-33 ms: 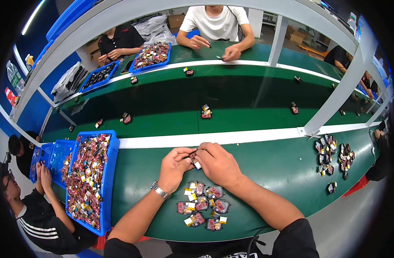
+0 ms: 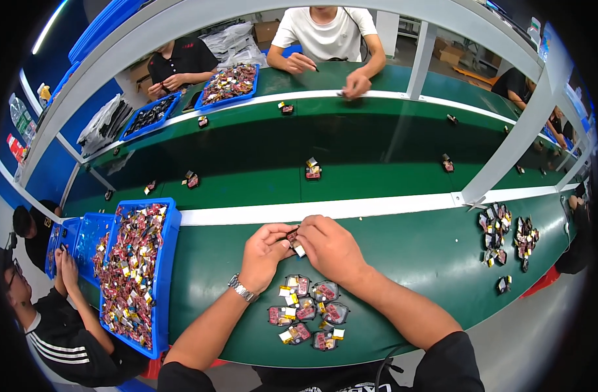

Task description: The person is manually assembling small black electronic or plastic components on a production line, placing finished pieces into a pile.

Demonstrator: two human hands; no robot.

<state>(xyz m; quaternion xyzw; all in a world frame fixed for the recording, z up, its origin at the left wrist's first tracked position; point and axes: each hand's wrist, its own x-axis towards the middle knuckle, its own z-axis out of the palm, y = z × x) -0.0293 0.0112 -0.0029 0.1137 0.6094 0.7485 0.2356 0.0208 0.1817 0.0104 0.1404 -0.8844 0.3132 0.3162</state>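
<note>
Both forearms come up from the near edge of the green table (image 2: 403, 242) and meet in the middle, wrists bent inward, a metal watch (image 2: 241, 288) on the left wrist. The left hand (image 2: 265, 249) and right hand (image 2: 330, 247) are pressed close together, fingertips of both pinching one small dark part (image 2: 295, 239) with a pale tab between them, just short of the white strip (image 2: 351, 206) that runs across the table. Right below the hands, between the forearms, lies a cluster of small dark red-and-yellow pieces (image 2: 307, 313), flat and touching one another. To the left a blue tray (image 2: 160, 274) is heaped with the same colourful pieces, another person's hands near its neighbour. To the right two smaller heaps (image 2: 508, 232) sit near the table's end, with bare green between. Beyond the strip, single pieces ride well apart on the belt (image 2: 259, 157), one (image 2: 312, 169) straight ahead. Across it, two people work beside another blue tray (image 2: 228, 85).
</note>
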